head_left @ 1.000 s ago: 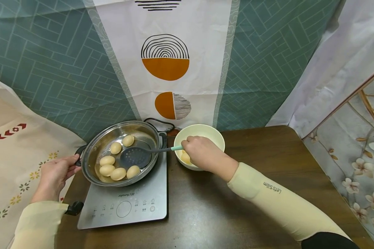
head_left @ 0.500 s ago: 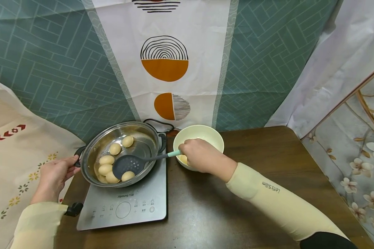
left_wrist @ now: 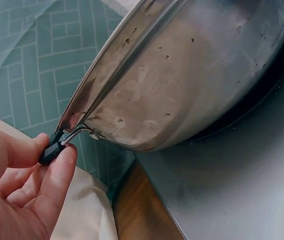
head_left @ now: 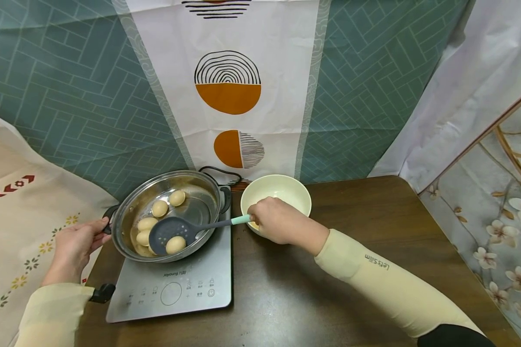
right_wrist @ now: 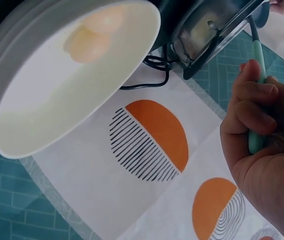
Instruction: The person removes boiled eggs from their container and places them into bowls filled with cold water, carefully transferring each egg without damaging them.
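My left hand (head_left: 74, 248) pinches the black side handle (left_wrist: 51, 152) of a steel pan (head_left: 128, 217) between thumb and fingers. Several light-brown eggs (head_left: 159, 208) lie in the pan. My right hand (head_left: 278, 219) grips the mint-green handle (right_wrist: 258, 60) of a grey skimmer. The perforated skimmer head (head_left: 167, 229) is down in the pan among the eggs. One egg (head_left: 175, 245) overlaps its near part; whether the head bears it I cannot tell. Below my right hand stands a cream bowl (head_left: 293, 188) with eggs (right_wrist: 89, 45) in it, partly hidden from the head view.
Under the pan is a silver induction cooker (head_left: 217, 284) with touch controls on its near side. A black cord (head_left: 221, 168) runs behind the pan. The dark wooden table (head_left: 356, 212) extends to the right, and patterned cloths (head_left: 360, 96) hang behind it.
The skimmer head has moved left and toward the near side of the pan, covering one egg and meeting another. My right hand followed slightly downward; the left hand still holds the pan handle.
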A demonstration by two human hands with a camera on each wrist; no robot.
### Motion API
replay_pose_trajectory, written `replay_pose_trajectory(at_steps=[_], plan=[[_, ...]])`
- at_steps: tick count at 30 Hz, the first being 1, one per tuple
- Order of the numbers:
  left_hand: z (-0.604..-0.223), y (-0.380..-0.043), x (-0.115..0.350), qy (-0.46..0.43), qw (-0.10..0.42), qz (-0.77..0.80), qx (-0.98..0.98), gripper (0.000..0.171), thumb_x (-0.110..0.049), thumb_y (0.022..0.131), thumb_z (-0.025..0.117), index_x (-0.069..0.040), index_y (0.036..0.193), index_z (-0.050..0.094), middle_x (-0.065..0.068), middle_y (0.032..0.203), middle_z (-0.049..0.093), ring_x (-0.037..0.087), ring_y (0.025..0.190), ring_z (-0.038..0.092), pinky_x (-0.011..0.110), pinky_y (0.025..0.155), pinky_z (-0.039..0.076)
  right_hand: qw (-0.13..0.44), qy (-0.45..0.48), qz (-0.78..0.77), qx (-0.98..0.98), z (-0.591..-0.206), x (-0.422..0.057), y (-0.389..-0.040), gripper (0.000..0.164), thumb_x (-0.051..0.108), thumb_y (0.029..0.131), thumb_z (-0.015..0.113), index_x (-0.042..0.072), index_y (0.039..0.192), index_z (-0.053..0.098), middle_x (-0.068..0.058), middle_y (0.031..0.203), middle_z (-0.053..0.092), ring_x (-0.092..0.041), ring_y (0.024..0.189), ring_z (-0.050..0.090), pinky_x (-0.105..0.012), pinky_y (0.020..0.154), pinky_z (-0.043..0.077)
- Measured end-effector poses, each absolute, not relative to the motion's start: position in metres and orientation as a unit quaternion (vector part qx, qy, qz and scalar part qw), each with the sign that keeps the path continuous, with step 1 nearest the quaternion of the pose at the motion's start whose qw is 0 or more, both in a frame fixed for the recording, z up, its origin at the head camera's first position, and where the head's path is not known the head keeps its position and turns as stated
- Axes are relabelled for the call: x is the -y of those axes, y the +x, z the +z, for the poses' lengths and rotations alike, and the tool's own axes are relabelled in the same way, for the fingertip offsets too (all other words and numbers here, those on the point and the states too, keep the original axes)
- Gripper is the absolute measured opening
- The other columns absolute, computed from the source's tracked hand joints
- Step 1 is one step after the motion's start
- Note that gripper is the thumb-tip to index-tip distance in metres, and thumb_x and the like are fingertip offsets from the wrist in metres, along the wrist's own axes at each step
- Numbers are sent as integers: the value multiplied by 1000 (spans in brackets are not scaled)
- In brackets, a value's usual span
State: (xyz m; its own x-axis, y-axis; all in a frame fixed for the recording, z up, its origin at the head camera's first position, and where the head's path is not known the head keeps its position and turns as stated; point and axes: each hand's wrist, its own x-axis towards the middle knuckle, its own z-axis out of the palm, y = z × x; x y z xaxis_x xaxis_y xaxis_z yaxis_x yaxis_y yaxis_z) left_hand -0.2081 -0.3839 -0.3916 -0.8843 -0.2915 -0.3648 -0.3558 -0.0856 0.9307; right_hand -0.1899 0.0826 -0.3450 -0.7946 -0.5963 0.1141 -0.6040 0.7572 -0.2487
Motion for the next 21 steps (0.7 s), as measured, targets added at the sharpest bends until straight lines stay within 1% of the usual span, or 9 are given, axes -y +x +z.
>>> replay_pose_trajectory(at_steps=[4,9,13,16,19,21], plan=[[-392,-207,384,-246,25,694,-677,9,-20,83,72,-19,74,75,0,66,70,14,57,68,25,58,60,-7,302,171,938,-346,-83,-189,18,10,86,56,15,70,61,8,57,42,-10,57,40,-21,55,38],[-390,-207,383,-244,25,696,-675,8,-20,83,72,-19,76,76,-1,67,70,14,57,68,25,58,60,-37,279,207,937,-345,-85,-190,24,9,88,56,16,65,58,8,56,38,-8,56,37,-18,52,32],[-389,-207,383,-241,25,697,-675,8,-20,83,72,-20,77,76,-2,68,71,13,57,68,25,58,60,-56,267,240,932,-346,-86,-192,24,10,91,55,15,69,64,8,58,47,-8,57,40,-18,53,34],[-389,-207,383,-241,25,693,-679,9,-20,83,71,-19,76,76,-2,69,70,13,58,68,25,58,60,-66,260,258,928,-347,-86,-193,23,11,91,56,16,71,66,8,61,53,-8,58,42,-17,55,36],[-389,-207,383,-243,24,691,-681,9,-20,83,72,-19,75,75,-2,68,70,13,58,69,25,58,60,-75,256,266,926,-347,-87,-195,25,11,92,55,15,70,67,9,59,51,-8,58,42,-17,55,36],[-389,-208,383,-245,24,689,-681,8,-21,82,72,-19,75,75,-2,68,70,14,58,69,25,58,60,-81,252,271,925,-346,-88,-195,27,11,92,55,15,67,65,10,57,50,-7,57,41,-17,53,35]])
